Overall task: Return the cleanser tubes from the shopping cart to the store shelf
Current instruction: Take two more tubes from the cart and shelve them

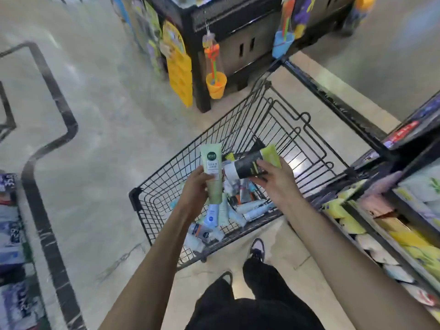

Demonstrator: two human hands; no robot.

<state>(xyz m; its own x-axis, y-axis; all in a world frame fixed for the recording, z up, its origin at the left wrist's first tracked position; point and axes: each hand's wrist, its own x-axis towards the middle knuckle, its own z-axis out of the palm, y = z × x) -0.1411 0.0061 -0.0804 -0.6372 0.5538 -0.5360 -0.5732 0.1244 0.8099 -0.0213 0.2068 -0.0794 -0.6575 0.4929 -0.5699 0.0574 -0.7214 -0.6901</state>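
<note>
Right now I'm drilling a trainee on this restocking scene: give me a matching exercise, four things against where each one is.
Things:
1. pale green tube
2. black and lime tube
3. remaining tubes
4. orange toy bucket

Places:
A. hanging from the display stand
B. in the left hand
C. on the cart floor
D. in the right hand

Pairs: 1-B, 2-D, 3-C, 4-A

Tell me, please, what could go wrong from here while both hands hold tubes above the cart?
The left hand holds the pale green tube low on its body, so it might tip out. The right hand pinches the black tube over the cart; a loose grip could drop it among the tubes below.
</note>
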